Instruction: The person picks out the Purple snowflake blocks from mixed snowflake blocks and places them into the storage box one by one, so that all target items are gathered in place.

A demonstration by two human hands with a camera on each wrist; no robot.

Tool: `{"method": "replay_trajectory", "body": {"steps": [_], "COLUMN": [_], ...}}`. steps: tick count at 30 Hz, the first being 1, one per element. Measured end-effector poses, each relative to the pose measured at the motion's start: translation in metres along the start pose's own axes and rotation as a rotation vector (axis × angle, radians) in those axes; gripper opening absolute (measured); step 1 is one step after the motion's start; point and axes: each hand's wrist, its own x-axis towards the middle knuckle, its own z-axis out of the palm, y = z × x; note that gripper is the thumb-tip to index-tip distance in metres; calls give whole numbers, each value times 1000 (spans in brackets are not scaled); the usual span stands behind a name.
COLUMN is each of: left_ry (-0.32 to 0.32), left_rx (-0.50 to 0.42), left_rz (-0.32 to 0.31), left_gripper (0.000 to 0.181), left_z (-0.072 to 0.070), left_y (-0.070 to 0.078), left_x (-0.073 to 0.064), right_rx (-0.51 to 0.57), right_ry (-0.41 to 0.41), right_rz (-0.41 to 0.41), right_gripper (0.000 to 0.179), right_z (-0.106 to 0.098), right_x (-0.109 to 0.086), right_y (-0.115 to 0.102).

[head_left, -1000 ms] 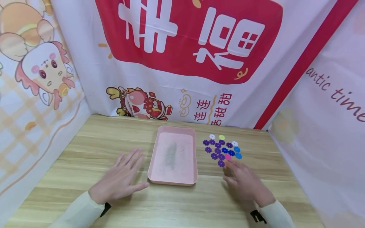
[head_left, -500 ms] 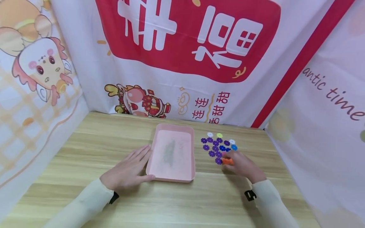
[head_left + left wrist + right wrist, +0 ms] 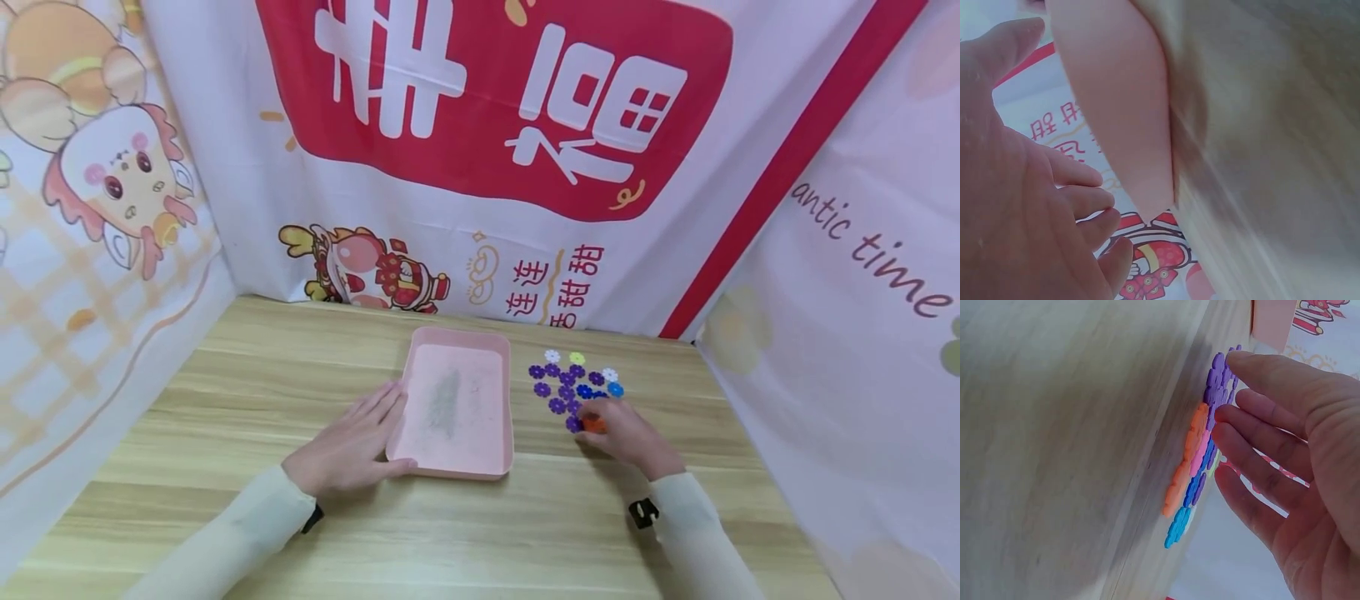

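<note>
My left hand (image 3: 348,450) lies along the left side of a shallow pink tray (image 3: 450,477), fingers extended and thumb at the near corner. In the left wrist view, the tray's wall (image 3: 1116,112) stands beside that hand (image 3: 1029,206). My right hand (image 3: 626,433) reaches over flower-shaped plastic discs. In the right wrist view, the thumb and bent fingers of this hand (image 3: 1297,437) stay apart, near purple discs (image 3: 1213,384), with orange discs (image 3: 1177,487) below. Whether the fingertips touch a disc is unclear. The hand hides part of the pile in the head view.
Other discs lie flat right of the tray: white (image 3: 552,356), yellow-green (image 3: 577,358), dark blue (image 3: 584,390) and light blue (image 3: 616,389). Printed cloth (image 3: 480,179) hangs behind the wooden table (image 3: 480,542) and on both sides.
My left hand has moved right, from the bare table to the tray's left edge. The right hand has moved slightly left over the near discs, its fingers more bent.
</note>
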Motion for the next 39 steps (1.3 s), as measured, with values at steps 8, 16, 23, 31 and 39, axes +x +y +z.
{"method": "replay_trajectory", "body": {"steps": [8, 16, 23, 31, 39], "left_ry": [-21, -1, 16, -17, -42], "left_rx": [39, 70, 124, 117, 116], "left_rz": [23, 41, 60, 39, 22], "left_gripper": [99, 97, 98, 97, 99], "left_z": [5, 2, 2, -1, 0], "left_y": [-3, -2, -1, 3, 3], "left_x": [-3, -4, -3, -2, 4], "right_rx": [-31, -5, 72, 93, 113], "right_ry": [-30, -45, -91, -109, -117], "right_rz": [73, 59, 79, 45, 27], "right_gripper": [29, 27, 25, 16, 13], "right_z": [4, 1, -3, -6, -13], "right_x": [10, 21, 30, 34, 34], "right_y": [-6, -6, -6, -3, 0]}}
